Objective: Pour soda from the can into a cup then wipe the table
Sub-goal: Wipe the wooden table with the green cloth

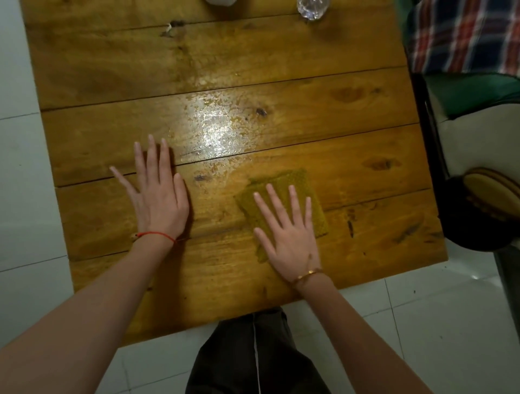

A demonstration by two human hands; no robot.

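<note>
A yellow-green folded cloth (pixel 298 185) lies flat on the wooden table (pixel 281 70), right of the middle. My right hand (pixel 287 233) presses flat on the cloth with fingers spread. My left hand (pixel 157 194) rests palm down on the bare wood to the left, fingers apart, holding nothing. A wet shiny patch (pixel 213 126) spreads across the planks just beyond both hands. At the far edge a clear glass cup (pixel 312 8) is partly cut off by the frame. No can is clearly in view.
A white object (pixel 221 2) peeks in at the far edge. A plaid cloth (pixel 464 36) and green cushion (pixel 472 92) sit to the right of the table. A dark round object (pixel 484 208) stands by the right edge. White floor tiles surround the table.
</note>
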